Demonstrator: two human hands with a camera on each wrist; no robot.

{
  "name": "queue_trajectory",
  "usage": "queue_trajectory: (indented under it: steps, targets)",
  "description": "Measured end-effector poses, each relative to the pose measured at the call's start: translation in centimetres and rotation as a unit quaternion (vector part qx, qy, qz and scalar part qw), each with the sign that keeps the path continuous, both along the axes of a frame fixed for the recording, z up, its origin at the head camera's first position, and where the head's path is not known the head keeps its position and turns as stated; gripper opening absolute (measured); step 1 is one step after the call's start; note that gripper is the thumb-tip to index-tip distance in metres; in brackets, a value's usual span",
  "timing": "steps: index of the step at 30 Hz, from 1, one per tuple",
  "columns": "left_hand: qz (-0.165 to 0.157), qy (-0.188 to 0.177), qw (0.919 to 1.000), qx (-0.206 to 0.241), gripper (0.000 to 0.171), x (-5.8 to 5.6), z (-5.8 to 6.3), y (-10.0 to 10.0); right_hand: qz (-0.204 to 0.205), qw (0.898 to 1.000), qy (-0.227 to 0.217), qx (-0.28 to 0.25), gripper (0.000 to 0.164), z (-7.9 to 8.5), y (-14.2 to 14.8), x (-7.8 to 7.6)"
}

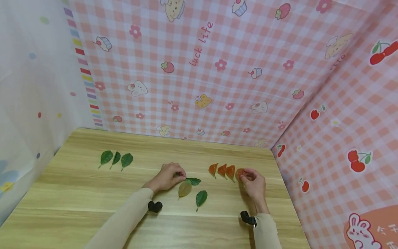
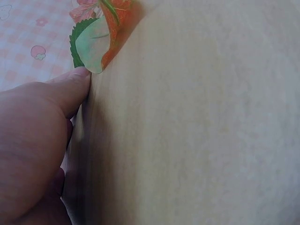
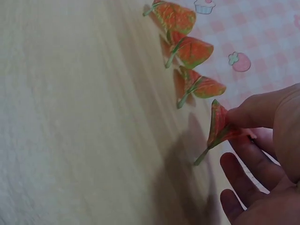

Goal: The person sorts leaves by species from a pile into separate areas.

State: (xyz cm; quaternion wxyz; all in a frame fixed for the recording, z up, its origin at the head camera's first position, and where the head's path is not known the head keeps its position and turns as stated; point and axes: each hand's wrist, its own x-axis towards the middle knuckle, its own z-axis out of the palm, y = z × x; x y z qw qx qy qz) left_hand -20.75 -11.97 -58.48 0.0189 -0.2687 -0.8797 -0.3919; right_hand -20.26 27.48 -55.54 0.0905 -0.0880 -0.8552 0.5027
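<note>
With thumb and fingertips my left hand (image 1: 168,177) pinches the end of a dark green leaf (image 1: 194,181) just above the table. Right below it lies a yellowish-green leaf (image 1: 185,190), and a separate green leaf (image 1: 201,198) is to its lower right. My right hand (image 1: 255,184) grips a folded orange leaf (image 3: 218,124) between thumb and finger, its green stem pointing down in the right wrist view. Beside that hand, several similar orange leaves (image 1: 230,172) line up in a row. In the left wrist view, the thumb (image 2: 77,84) meets the green leaf's edge.
Three green leaves (image 1: 116,158) sit in a row at the far left of the wooden table (image 1: 174,228). A pink checked cloth (image 1: 183,86) hangs behind the table, and another (image 1: 339,131) borders its right side. Both wrists carry small black devices (image 1: 155,206).
</note>
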Motion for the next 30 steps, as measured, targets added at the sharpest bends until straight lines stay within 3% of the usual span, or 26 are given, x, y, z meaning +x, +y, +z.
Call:
queue_trajectory:
  steps: [10, 22, 30]
  targets:
    - [0.003, -0.008, 1.0000, -0.004, 0.007, 0.0, -0.1, 0.1, 0.006, 1.000, 0.005, -0.019, 0.029, -1.5, 0.2, -0.5]
    - [0.005, -0.013, 0.9999, -0.007, 0.006, 0.1, 0.1, 0.1, 0.001, 1.000, 0.014, -0.017, 0.029, -2.3, 0.1, -1.0]
    - [0.007, -0.012, 0.9999, -0.001, 0.005, -0.2, -0.3, 0.0, 0.000, 1.000, 0.022, -0.013, 0.028, -2.4, -0.1, -1.1]
